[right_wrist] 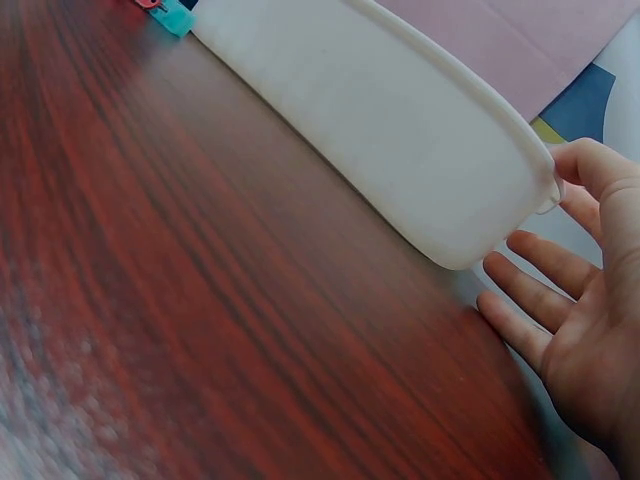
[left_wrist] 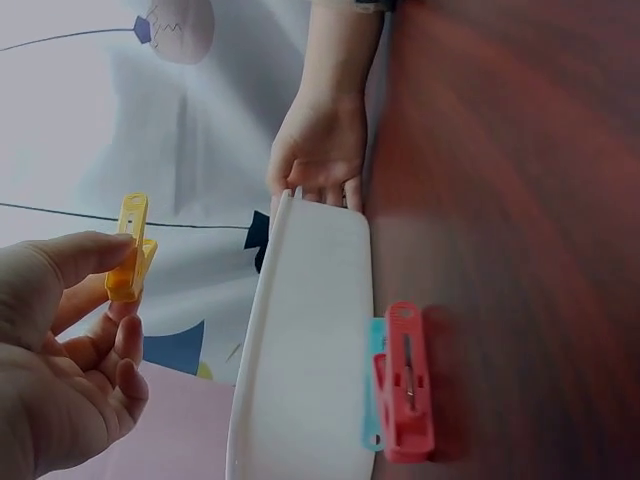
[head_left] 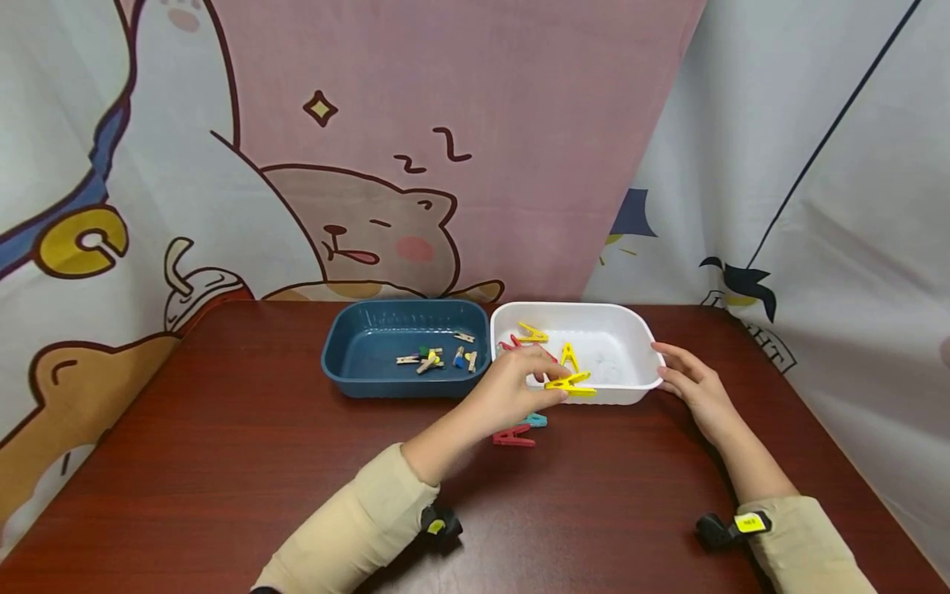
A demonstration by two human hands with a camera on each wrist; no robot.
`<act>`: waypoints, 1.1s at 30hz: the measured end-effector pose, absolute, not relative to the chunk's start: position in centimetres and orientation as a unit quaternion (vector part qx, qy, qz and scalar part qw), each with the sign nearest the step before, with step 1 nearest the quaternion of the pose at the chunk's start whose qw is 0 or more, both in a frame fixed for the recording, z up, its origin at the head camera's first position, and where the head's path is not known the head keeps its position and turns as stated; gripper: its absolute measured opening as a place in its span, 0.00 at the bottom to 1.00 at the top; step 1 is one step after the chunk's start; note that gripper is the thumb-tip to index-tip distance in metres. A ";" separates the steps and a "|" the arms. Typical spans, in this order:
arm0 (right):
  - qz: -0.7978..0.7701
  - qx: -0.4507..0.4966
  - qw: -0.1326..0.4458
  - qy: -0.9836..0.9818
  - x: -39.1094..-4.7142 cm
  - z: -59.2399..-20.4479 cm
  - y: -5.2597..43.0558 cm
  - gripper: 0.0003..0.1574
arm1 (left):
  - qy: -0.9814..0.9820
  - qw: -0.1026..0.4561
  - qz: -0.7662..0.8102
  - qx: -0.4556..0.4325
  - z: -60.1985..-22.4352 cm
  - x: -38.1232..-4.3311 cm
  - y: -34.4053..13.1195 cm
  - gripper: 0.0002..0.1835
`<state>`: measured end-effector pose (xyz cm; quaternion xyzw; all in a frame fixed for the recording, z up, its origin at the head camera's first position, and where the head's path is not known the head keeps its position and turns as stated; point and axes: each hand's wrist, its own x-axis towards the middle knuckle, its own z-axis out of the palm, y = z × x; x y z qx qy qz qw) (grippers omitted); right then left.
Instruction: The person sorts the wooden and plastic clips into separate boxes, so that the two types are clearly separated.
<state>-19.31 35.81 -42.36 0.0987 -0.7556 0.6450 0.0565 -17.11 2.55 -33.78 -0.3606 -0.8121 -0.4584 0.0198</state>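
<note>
My left hand pinches a yellow plastic clothespin between thumb and fingers, over the front rim of a white plastic tub. In the left wrist view this clothespin stands upright in the fingertips. At the tub's right end, my right hand grips the rim; the right wrist view has its lower fingers spread beside the end wall. Two more yellow clothespins, one at the back, and some red ones lie inside the tub. In front of it, a red clothespin and a teal clothespin lie on the table.
A dark blue tub stands directly left of the white one, with several small wooden clothespins and coloured bits inside. Both tubs sit near the back edge of the dark red-brown table. A printed cloth hangs behind.
</note>
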 end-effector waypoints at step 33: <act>0.639 0.095 0.057 -0.761 -19.4 -42.5 35.8 0.26 | -0.861 0.047 -0.446 -0.239 -36.0 -23.7 10.1 0.14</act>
